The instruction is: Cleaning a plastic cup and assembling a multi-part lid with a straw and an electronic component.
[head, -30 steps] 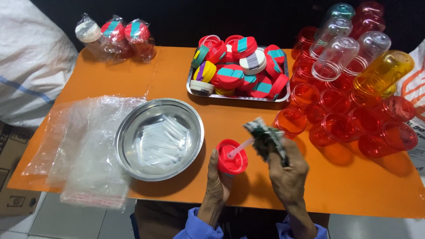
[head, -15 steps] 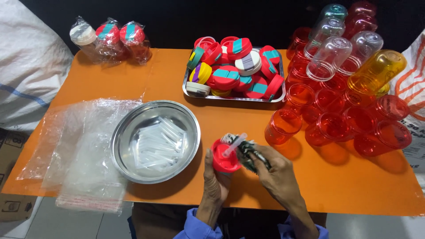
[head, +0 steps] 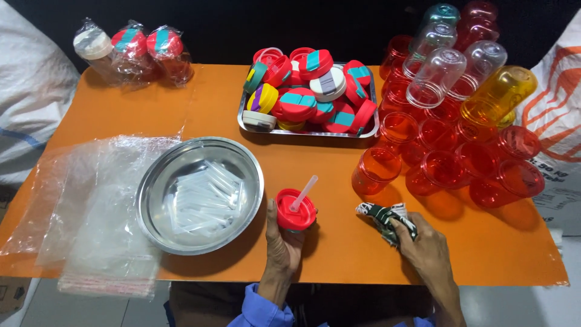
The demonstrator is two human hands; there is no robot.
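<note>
Head view: left hand [head: 282,237] grip pinches a red cup [head: 295,209] with straw [head: 303,193]; right hand [head: 427,243] grip clenches a patterned cloth [head: 382,215]

This looks like a small packing or assembly workshop, not a home kitchen. An orange desk [head: 200,103] carries goods in bulk: a crowd of identical red plastic cups [head: 448,163] stacked and lying on their sides, with a few clear and yellow ones among them, a metal tray [head: 370,128] heaped with coloured lids [head: 308,91], a steel bowl [head: 200,194] full of wrapped straws [head: 203,200], and a pile of clear plastic bags [head: 97,206]. At the far corner stand finished cups sealed in bags [head: 130,51]. Large woven sacks [head: 24,91] lean at both sides of the desk.
</note>
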